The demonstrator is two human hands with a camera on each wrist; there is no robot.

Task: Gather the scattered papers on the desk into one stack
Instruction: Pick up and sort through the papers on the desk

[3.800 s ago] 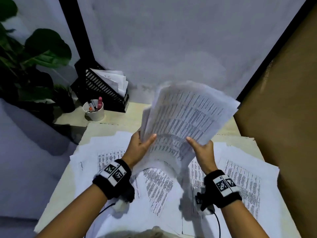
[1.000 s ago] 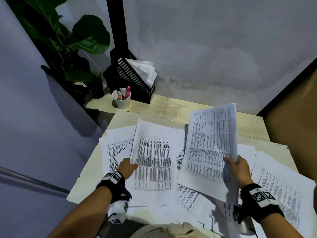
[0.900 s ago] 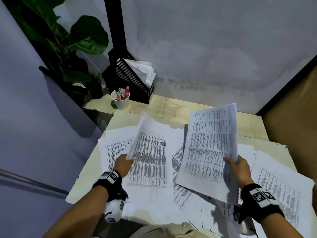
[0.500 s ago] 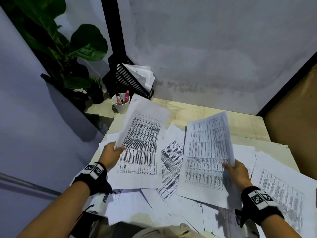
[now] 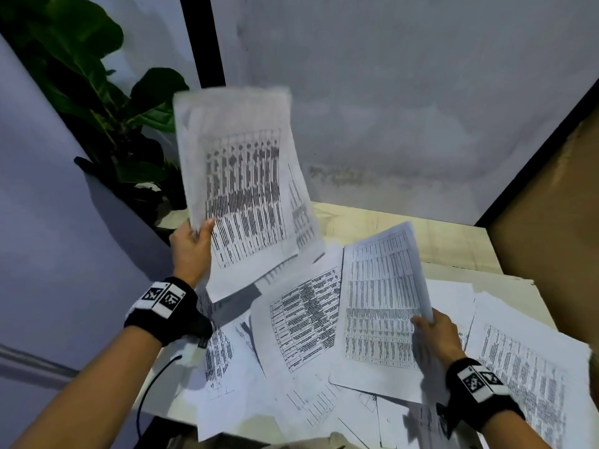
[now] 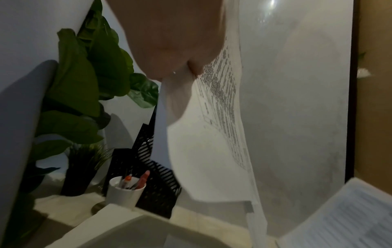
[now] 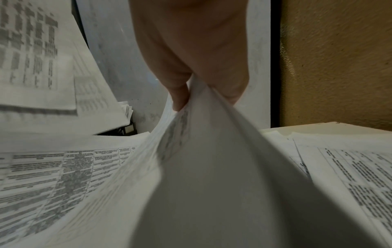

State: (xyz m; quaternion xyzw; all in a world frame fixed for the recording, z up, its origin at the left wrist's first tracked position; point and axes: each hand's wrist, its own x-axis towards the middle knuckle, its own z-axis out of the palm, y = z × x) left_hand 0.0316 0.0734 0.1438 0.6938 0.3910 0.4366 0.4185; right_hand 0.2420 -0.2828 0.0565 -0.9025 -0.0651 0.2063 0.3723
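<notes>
My left hand (image 5: 194, 241) pinches a few printed sheets (image 5: 243, 189) by their left edge and holds them upright, high above the desk's left side; the same sheets (image 6: 214, 134) hang from my thumb in the left wrist view. My right hand (image 5: 434, 332) grips a thin bundle of printed papers (image 5: 379, 306) at its right edge, tilted low over the desk; the bundle (image 7: 201, 167) fans out under the fingers in the right wrist view. Several loose printed pages (image 5: 301, 322) lie overlapping on the desk (image 5: 453, 241) beneath both hands.
A white pen cup (image 6: 125, 193) and a black mesh file holder (image 6: 152, 167) stand at the desk's back left, next to leafy plants (image 5: 97, 102). A grey wall (image 5: 405, 108) runs behind, and a brown wall (image 5: 551, 238) closes the right side.
My left hand has lifted its sheets off the desk, up and toward the back left. My right hand keeps its bundle nearly still, tilted a little lower.
</notes>
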